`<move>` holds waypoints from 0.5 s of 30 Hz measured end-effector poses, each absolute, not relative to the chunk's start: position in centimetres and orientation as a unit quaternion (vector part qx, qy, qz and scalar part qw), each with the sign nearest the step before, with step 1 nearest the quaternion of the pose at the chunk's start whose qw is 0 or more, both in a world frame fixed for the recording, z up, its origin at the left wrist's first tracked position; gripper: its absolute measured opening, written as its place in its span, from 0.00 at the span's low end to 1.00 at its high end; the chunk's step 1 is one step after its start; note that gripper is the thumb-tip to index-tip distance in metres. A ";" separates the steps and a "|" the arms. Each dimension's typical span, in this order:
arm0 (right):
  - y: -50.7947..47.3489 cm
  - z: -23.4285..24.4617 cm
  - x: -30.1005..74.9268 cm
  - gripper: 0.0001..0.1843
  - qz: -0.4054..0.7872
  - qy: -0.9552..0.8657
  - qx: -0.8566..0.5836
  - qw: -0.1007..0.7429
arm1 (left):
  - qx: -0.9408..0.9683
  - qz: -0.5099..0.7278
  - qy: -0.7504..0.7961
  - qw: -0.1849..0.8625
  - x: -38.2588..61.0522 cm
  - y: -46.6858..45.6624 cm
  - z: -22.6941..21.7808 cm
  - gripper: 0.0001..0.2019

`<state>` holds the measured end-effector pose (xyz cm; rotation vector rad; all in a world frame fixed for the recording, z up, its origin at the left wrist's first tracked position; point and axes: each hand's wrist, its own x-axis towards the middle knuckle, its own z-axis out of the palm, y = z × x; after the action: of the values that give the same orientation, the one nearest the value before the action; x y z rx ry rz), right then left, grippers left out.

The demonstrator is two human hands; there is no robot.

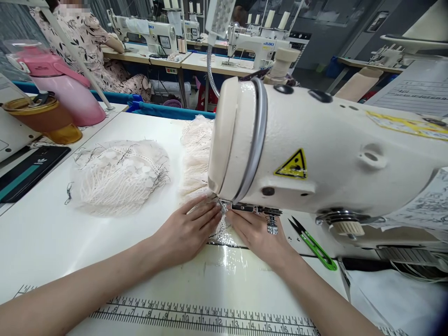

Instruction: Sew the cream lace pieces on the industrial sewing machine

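Note:
My left hand (191,227) lies flat with its fingers stretched out on a strip of pale lace trim (221,226), just left of the needle area of a white sewing machine (315,126). On the other side, my right hand (257,233) rests low and flat, its fingertips by the lace and partly hidden under the machine head. Gathered, frilly cream fabric (196,158) runs back behind my left fingers. The machine head hides the needle and part of the fabric. Green-handled thread snips (313,245) lie right of my right hand.
A heap of cream lace and fringe (121,179) sits on the left of the white table. Beyond it stand a pink bottle (66,88) and a brown cup (45,116), near a black case (31,172). A printed ruler (203,319) crosses the front. Another person (80,42) sits behind.

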<state>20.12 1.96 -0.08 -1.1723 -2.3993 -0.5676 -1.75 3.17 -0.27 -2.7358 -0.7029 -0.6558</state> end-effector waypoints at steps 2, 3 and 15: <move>2.1 -0.4 20.1 0.09 -0.197 -0.867 -0.402 0.218 | -0.936 -0.219 -0.253 0.108 -2.0 3.3 -0.3 0.17; 2.1 -0.6 20.1 0.09 -0.190 -0.870 -0.396 0.226 | -0.936 -0.216 -0.260 0.099 -2.1 3.4 -0.3 0.17; 1.0 -0.8 18.1 0.11 -0.181 -0.892 -0.348 0.223 | -0.939 -0.219 -0.245 0.106 -2.6 4.3 0.3 0.16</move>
<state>18.10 1.03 -0.79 -0.9613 -2.4641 -0.4993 -2.59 4.25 0.34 -2.7652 -0.7204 -0.6458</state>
